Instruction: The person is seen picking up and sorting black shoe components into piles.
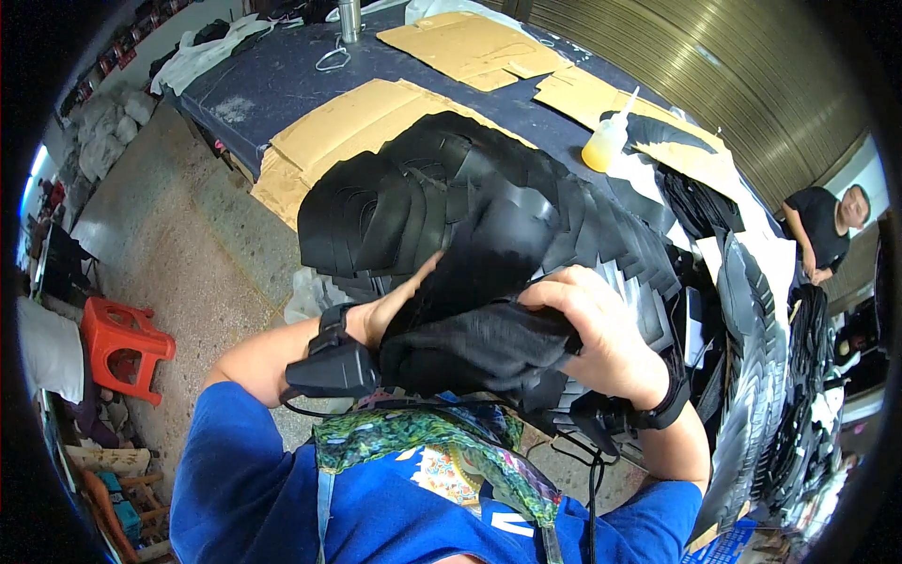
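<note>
A black leather piece (512,230) with a smooth, shiny upper part and a folded, fabric-like lower part (479,348) is held up close to my body. At its left edge is my left hand (399,305), closed on it, with most of the fingers hidden behind the material. My right hand (601,329) grips the right side of the folded part, its fingers bent over the top. Just beyond, overlapping stacks of black leather pieces (376,211) lie fanned out on cardboard (324,122).
A squeeze bottle of yellow liquid (606,141) and a metal flask (349,21) stand on the dark table (249,103). More black strips (752,348) are piled at the right. A red stool (127,348) is on the floor to the left. Another person (822,226) is at the far right.
</note>
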Available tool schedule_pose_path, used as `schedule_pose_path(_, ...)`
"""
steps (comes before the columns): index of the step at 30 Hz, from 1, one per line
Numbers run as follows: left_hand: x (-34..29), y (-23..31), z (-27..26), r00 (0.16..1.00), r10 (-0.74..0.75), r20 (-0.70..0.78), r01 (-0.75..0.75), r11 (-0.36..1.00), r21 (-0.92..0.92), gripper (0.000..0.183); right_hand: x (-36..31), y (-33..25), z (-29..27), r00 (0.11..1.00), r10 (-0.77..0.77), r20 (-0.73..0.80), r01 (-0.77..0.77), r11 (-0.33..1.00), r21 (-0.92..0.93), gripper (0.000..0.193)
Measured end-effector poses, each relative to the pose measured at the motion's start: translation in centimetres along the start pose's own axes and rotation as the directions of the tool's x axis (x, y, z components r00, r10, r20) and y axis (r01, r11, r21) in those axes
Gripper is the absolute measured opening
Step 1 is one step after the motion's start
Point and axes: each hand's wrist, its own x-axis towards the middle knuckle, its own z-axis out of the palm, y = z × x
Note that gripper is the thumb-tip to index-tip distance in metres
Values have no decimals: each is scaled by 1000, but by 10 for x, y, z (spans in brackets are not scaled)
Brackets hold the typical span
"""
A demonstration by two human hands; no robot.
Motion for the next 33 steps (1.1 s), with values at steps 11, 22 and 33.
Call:
schedule_pose_path(11,-2,-12,8,950,250,188,-312,714,627,39,-1,-21,-22,1000,0,18,0,999,34,26)
schedule_pose_path(22,-20,-25,6,976,217,23,-216,948,235,46,-9,-21,-13,999,18,33,-20,997,76,35)
schedule_pose_path(33,-12,-24,1,886,65,459,-201,946,254,43,-8,-30,-26,865,493,88,-444,673,591,28)
